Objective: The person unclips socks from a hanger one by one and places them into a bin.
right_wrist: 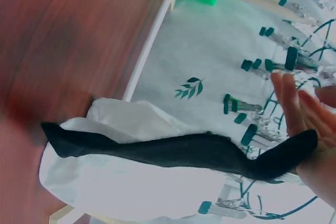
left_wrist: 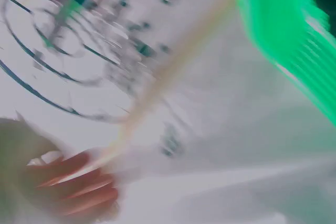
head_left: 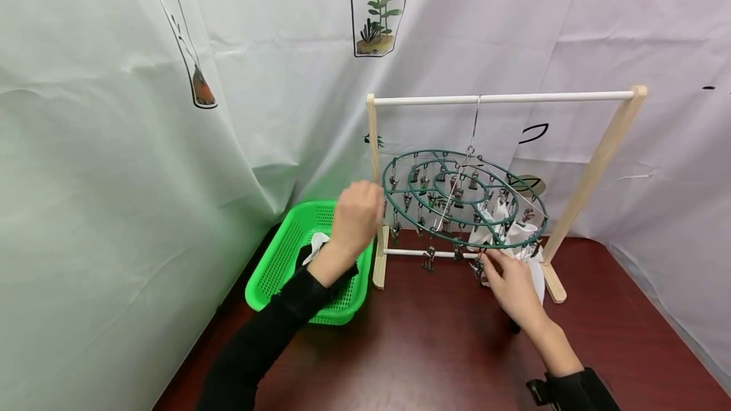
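My right hand [head_left: 514, 287] is at the front rim of a round green clip hanger [head_left: 465, 243], its thumb and index finger pinching at a clip [head_left: 478, 265]. In the right wrist view a black sock [right_wrist: 178, 150] hangs beside that hand, its upper end overlapping the palm. White cloth pieces [right_wrist: 115, 182] hang behind the sock. My left hand [head_left: 358, 217] is raised over the right side of a green basket [head_left: 265, 271], near the rack's left post. Its fingers are loosely curled with nothing visible in them; the left wrist view is blurred.
The hanger hooks onto the white top bar [head_left: 542, 97] of a wooden rack, whose right post [head_left: 599, 170] slopes to the table. Several bare clips hang around the rings. Black and white cloth [head_left: 316, 243] lies in the basket. A patterned curtain [head_left: 468, 37] closes off the back.
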Available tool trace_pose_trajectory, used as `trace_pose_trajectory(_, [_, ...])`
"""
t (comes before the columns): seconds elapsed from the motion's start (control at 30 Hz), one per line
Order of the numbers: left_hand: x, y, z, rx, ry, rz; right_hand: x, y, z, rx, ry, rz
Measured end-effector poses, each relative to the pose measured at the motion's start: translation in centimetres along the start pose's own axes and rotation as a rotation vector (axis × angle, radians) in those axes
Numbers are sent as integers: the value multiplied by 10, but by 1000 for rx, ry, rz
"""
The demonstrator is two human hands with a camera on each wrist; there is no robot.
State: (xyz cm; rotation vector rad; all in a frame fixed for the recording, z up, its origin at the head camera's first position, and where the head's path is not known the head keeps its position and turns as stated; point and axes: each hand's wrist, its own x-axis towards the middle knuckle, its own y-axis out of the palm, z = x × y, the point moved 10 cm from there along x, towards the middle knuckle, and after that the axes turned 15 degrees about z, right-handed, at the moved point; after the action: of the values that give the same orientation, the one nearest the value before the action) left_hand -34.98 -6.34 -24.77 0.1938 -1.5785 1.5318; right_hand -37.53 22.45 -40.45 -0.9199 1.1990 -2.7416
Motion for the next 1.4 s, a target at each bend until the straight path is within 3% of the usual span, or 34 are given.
trace_pose_trajectory(0.03, [0, -9, -18, -27, 95, -115, -5, -6, 10, 4, -8, -34])
trace_pose_trajectory(0.07, [-1, -12, -34, -66, 185, -189, -11, -12, 22, 21, -14, -69])
trace_pose_trajectory(0.1, [-1, -11, -47, -107, 251, -219, -17, -19, 36, 32, -12, -105])
trace_pose_trajectory(0.17, [-1, -1, -62, -208, 315, -213, -29, -31, 62, 50, -8, -168])
trace_pose_trajectory(0.23, [1, 12, -65, -302, 301, -181, -40, -37, 77, 94, -15, -219])
trace_pose_trajectory(0.37, [-2, 36, -56, -459, 230, -147, -58, -42, 89, 169, -50, -264])
trace_pose_trajectory(0.53, [-6, 51, -41, -575, 223, -173, -76, -40, 95, 168, -138, -261])
trace_pose_trajectory(0.73, [-1, 58, -22, -667, 254, -195, -93, -28, 103, 182, -214, -194])
trace_pose_trajectory(1.0, [13, 66, 8, -820, 277, -156, -107, -15, 107, 133, -223, -114])
trace_pose_trajectory(1.23, [21, 71, 29, -953, 225, -189, -106, -32, 110, 52, -237, -196])
trace_pose_trajectory(1.3, [22, 73, 31, -952, 207, -185, -99, -39, 110, 21, -215, -223])
trace_pose_trajectory(1.4, [25, 75, 29, -933, 192, -153, -80, -42, 108, 10, -143, -192])
